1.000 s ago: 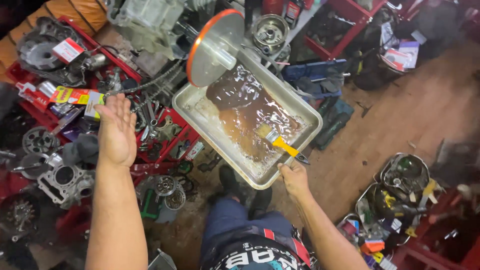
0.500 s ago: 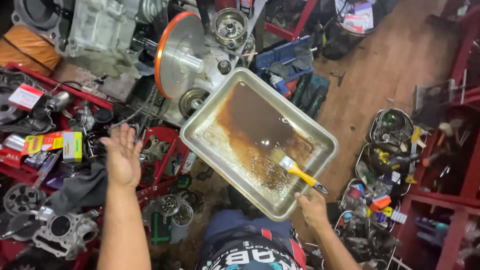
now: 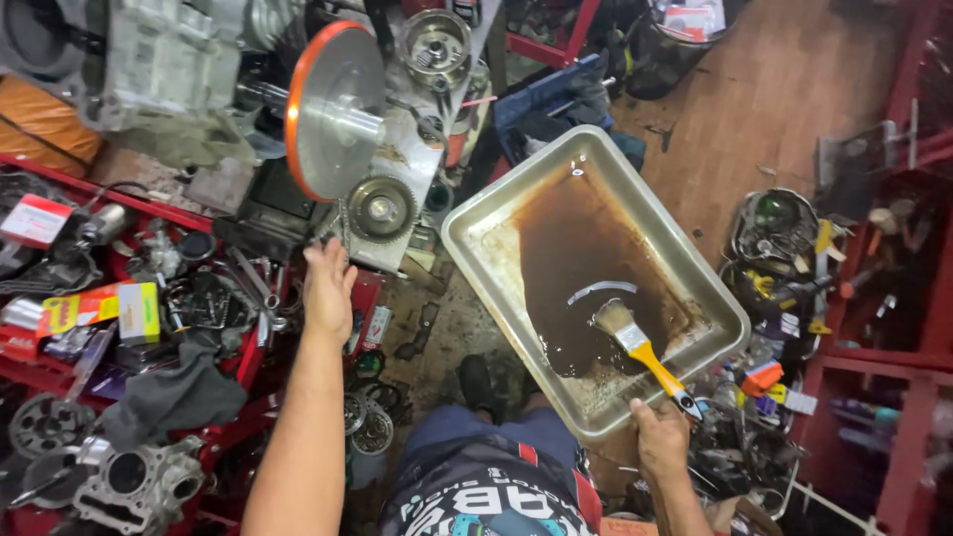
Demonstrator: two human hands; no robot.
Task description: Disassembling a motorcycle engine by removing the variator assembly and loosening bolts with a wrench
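My right hand (image 3: 660, 437) grips the near rim of a rectangular metal tray (image 3: 476, 248), right beside the black tip of a brush handle. The tray holds dark brown oily liquid (image 3: 576, 258). A paintbrush (image 3: 635, 342) with a yellow handle lies in it, bristles in the liquid. My left hand (image 3: 328, 288) is stretched out open with fingers apart and holds nothing. It hovers just below a toothed gear (image 3: 380, 206) on an engine part with an orange-rimmed metal disc (image 3: 333, 109).
A red rack (image 3: 248, 357) at left is crowded with engine parts, tools, small boxes and a grey rag (image 3: 174, 397). More parts and tools litter the floor at right by a red shelf (image 3: 884, 367). My knees (image 3: 486, 447) are below the tray.
The tray has shifted right and nearer, and the liquid has pooled toward its middle. My left hand has reached forward to the gear. My right hand has stayed at the tray's near rim.
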